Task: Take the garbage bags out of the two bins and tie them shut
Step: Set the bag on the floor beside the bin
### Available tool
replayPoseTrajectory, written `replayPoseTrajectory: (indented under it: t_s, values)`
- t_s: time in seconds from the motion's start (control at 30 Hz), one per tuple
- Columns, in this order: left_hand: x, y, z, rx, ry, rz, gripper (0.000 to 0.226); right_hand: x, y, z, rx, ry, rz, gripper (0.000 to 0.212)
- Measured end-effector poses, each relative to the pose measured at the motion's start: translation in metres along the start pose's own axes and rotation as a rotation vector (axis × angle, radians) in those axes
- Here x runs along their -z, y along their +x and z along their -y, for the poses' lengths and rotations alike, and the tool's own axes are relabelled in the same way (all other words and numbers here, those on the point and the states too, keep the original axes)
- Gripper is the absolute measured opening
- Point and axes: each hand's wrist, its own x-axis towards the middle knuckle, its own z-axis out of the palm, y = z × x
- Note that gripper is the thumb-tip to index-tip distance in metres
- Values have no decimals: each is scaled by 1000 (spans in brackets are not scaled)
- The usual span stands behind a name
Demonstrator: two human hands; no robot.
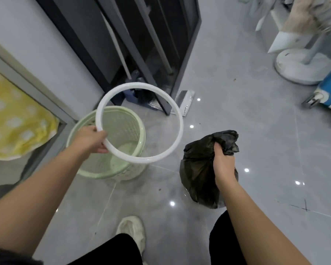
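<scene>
Head view shows a green bin (103, 175) standing on the grey floor (237, 111). The left hand (93, 139) is just above the bin's rim, and its grip is clamped on a white ring (180, 129) that hangs tilted over the bin. The black bag (197, 169) is out of the bin, down low to the right of it. The right hand (224, 165) has its grip squeezed tight on the bag's bunched top. A pale shoe (131, 230) is on the floor in front of the bin.
</scene>
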Motion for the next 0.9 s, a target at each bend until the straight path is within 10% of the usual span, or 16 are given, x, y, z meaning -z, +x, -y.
replayPoseTrajectory:
  t_s: [0.33,0.9]
  values:
    - [53,14,60,261,-41,-9,34,-52,-8,-13,-12,-55,145,26]
    - [65,38,92,171,290,-224,24,-74,0,-25,22,-48,200,17]
